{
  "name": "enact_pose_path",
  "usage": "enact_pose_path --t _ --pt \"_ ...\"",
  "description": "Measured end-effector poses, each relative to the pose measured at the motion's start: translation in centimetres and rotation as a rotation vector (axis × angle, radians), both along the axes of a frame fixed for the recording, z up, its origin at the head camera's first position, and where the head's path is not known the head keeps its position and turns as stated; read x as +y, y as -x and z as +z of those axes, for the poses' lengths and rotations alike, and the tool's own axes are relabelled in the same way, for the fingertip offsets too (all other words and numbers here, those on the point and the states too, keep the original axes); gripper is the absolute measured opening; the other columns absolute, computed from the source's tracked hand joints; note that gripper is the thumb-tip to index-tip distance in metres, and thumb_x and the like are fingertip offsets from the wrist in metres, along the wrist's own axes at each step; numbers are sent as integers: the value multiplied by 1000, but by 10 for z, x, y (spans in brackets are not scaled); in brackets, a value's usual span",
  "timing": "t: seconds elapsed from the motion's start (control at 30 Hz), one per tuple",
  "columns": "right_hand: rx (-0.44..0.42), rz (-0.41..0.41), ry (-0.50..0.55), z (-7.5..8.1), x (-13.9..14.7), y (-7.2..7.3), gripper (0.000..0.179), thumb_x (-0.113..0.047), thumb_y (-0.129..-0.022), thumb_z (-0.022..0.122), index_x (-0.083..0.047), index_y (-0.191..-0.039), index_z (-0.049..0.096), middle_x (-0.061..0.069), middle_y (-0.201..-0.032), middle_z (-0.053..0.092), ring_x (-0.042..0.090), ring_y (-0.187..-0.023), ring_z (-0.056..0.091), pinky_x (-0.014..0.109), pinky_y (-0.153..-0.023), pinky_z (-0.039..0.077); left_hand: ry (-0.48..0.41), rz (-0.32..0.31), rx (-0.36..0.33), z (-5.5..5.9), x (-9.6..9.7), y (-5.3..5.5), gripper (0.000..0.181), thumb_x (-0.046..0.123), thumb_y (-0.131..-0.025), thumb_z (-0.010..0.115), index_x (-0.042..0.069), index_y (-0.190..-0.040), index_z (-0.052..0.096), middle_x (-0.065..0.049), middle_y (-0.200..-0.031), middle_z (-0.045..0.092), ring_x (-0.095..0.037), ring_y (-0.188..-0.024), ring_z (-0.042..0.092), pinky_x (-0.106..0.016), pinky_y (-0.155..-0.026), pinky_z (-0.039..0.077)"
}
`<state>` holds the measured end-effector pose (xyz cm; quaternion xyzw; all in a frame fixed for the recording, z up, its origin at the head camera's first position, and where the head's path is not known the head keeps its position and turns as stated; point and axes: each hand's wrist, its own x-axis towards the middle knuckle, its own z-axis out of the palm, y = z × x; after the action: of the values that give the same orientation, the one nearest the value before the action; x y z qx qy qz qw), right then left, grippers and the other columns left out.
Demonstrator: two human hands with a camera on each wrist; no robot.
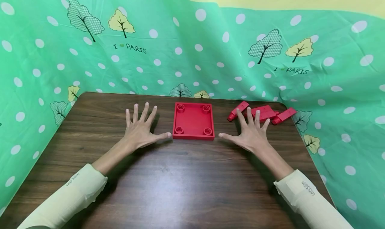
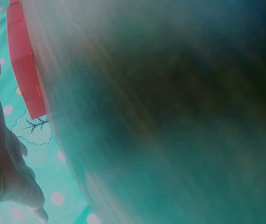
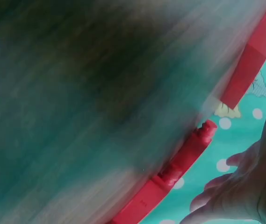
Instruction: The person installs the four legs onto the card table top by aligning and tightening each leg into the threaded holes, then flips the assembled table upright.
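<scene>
Nearest, a cream sleeve [image 1: 72, 195] covers each forearm; keeping both cuffs off the tabletop [image 1: 168, 189] should avoid dragging anything. The left grip [image 1: 139, 132] is spread, holding nothing, its thumb tip just beside the red tray [image 1: 194, 120]; whether they touch, I cannot tell. The right grip [image 1: 252, 132] is spread too, holding nothing, its thumb slightly apart from the tray's other side.

The tray lies flat between them, hollow side up, a round socket [image 1: 206, 109] among those in its four corners. Low, even pressure on opposite walls would probably steady it best, clear of the sockets.

Beyond the right fingers lie several red pieces [image 1: 261, 111], some with round ends. They look heaped, so taking one at a time by its flat body seems wisest. Patterned green cloth [image 1: 168, 72] hangs behind.
</scene>
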<state>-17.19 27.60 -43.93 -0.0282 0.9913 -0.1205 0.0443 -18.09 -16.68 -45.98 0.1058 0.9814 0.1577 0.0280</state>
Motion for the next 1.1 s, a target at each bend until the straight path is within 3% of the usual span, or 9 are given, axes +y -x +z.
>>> enact_pose_path --t 0.3,0.47,0.67,0.8,1.1 --pt "32 -27 11 12 14 9 136 -98 -86 61 -16 -183 14 34 -186 11 69 -169 3 91 -131 1 -13 2 7 -2 -3 -1 132 99 -85 61 26 -184 14 -14 -192 0 -53 -176 -12 -76 -136 -20" --pt "74 -33 9 18 22 17 133 -98 -88 61 -14 -182 19 37 -179 28 67 -166 21 88 -132 17 -25 -4 15 -1 -4 0 131 98 -85 62 25 -184 15 -14 -192 2 -52 -176 -10 -76 -137 -19" --pt "120 -51 23 24 28 22 128 -97 -89 61 -12 -179 29 36 -171 43 61 -149 48 86 -111 48 -55 -10 24 0 -4 0 128 93 -86 66 24 -183 20 -17 -191 10 -53 -176 -4 -77 -139 -14" --pt "109 -76 35 27 32 24 128 -96 -90 60 -10 -179 29 37 -170 43 62 -145 51 85 -105 52 -90 -20 24 0 -3 1 124 89 -88 69 24 -183 22 -19 -190 15 -55 -175 3 -77 -139 -9" --pt "75 -107 103 26 44 23 122 -89 -94 64 -3 -175 34 38 -166 44 60 -146 49 86 -110 48 -188 -20 4 2 0 -1 119 82 -89 74 25 -182 26 -21 -185 26 -55 -169 22 -80 -137 10"
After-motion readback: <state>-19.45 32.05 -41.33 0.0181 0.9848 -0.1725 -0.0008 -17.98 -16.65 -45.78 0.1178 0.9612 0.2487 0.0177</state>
